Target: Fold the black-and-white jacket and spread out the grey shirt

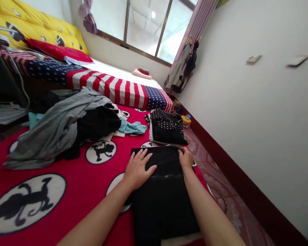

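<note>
A red blanket (74,191) printed with black monkey figures in white circles covered the floor and carried everything else. Beyond it ran a bed (123,87) under a stars-and-stripes cover, with a yellow quilt (41,27) and a red pillow (59,51) piled at its far left end. On the left part of the blanket lay a loose heap of clothes (64,126), grey on top, black beneath, with a pale blue piece trailing out to the right. A black garment (161,198) lay flat directly before the person, folded into a long rectangle, its far edge close to a folded stack (166,128) of dark clothes, the top one dotted white. That stack sat near the blanket's right edge, beside the patterned floor (220,191) and the white wall (259,102). The left hand (138,169) rested palm down on the garment's upper left part, fingers spread and flat, its grip open and holding nothing. The right hand (186,159) sat at the garment's upper right corner, fingers curled over the cloth edge; whether its grip pinched the fabric or only pressed on it could not be told. A small yellow object (186,119) lay just past the stack
</note>
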The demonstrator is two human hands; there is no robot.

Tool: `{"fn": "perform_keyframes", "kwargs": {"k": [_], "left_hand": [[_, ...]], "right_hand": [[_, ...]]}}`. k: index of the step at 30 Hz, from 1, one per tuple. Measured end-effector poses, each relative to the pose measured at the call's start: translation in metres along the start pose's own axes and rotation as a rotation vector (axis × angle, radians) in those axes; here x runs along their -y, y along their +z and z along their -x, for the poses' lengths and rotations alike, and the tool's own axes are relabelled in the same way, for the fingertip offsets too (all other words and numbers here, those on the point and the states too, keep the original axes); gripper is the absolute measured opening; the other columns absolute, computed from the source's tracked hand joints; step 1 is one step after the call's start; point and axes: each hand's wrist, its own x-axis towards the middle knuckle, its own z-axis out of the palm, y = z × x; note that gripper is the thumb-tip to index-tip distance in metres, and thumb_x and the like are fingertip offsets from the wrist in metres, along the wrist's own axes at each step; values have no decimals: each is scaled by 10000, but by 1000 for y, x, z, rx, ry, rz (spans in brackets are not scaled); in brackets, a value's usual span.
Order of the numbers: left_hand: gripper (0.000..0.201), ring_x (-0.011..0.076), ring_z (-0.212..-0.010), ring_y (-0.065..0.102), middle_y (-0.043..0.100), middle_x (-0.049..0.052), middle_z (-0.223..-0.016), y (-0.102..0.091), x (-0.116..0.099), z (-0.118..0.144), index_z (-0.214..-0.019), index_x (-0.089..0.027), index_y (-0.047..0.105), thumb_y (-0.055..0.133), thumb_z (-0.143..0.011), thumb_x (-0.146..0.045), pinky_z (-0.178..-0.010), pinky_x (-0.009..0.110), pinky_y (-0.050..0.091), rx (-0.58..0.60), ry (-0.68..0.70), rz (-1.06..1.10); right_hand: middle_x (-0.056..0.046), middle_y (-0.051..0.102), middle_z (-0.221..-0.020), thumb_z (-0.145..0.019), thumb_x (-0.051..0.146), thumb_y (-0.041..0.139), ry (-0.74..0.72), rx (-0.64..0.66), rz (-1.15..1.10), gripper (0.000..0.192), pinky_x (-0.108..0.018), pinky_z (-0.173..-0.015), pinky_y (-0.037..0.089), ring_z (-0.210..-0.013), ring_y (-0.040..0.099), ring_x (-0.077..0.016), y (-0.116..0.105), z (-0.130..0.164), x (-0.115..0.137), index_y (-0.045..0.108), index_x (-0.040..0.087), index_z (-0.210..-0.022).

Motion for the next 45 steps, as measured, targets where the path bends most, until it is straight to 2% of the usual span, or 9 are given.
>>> {"fn": "perform_keyframes", "kwargs": {"k": [5, 10, 14, 17, 23, 28, 34, 40, 45], "left_hand": [[530, 271, -1425, 279, 368, 62, -1527, -3, 11, 14, -1384, -287, 482, 433, -917, -534, -1158, 527, 206, -58, 4, 53], [524, 268, -1433, 261, 349, 74, -1536, -1, 14, 25, -1383, -268, 485, 428, -925, -518, -1158, 498, 218, -99, -25, 108], [492, 275, -1429, 268, 375, 70, -1522, -1, 12, 25, -1352, -278, 519, 461, -916, -497, -1155, 509, 217, -112, -7, 179], [457, 282, -1419, 287, 379, 71, -1519, -2, 10, 24, -1329, -269, 541, 495, -908, -442, -1159, 501, 218, -167, -8, 262], [463, 298, -1223, 534, 586, 192, -1285, -9, 11, 39, -1309, -121, 528, 472, -914, -354, -1045, 446, 393, -408, -322, 655], [628, 306, -1154, 589, 637, 164, -1241, -16, 3, 64, -1382, -168, 465, 536, -869, -523, -955, 437, 450, -115, -488, 1396], [643, 270, -1364, 388, 474, 104, -1454, -23, -18, 76, -1393, -186, 486, 393, -914, -606, -1137, 398, 248, 205, -93, 1903], [645, 294, -1302, 464, 533, 140, -1395, -22, -21, 78, -1368, -186, 508, 357, -916, -620, -1022, 419, 374, 300, -126, 1837], [636, 265, -973, 674, 666, 179, -1188, -15, -15, 73, -1306, -159, 531, 491, -860, -611, -792, 340, 484, 273, -281, 1756]], "right_hand": [[-171, 621, -1201, -758, 248, 641, -83, 130, 90, 454, -372, -922, 451, -1108, 588, -283, -51, -9, 38, 607, 128, -1195], [-74, 380, -1504, -897, 419, 490, -568, -69, 153, 592, -443, -1099, 304, -1370, 353, -244, -110, 46, 62, 352, 259, -1450], [-101, 391, -1499, -963, 435, 292, -415, -83, 362, 530, -532, -1070, 308, -1399, 306, -284, -80, 125, 9, 376, 253, -1454], [-100, 333, -1534, -963, 467, 301, -327, 103, 477, 555, -499, -1071, 328, -1417, 281, -275, -49, 145, -26, 362, 244, -1467], [-163, 372, -1502, -929, 374, 450, -322, 170, 515, 485, -537, -1092, 287, -1395, 318, -331, -67, 142, 10, 519, 180, -1368], [-163, 529, -1381, -913, 499, 441, -399, 274, 275, 593, -383, -1000, 436, -1234, 538, -291, -86, 184, 83, 510, 124, -1366], [-285, 681, -1034, -753, 608, 591, -138, 343, 309, 1074, -460, -789, 499, -981, 662, -404, -79, 204, 135, 166, -56, -1483], [-149, 730, -941, -753, 403, 540, -25, 222, -41, 624, -411, -784, 497, -880, 691, -320, -80, 178, 96, 522, 134, -1315], [-78, 743, -823, -552, 420, 701, 197, 242, -557, 427, -340, -712, 536, -795, 692, -280, -131, 145, 50, 687, 148, -881]]}}
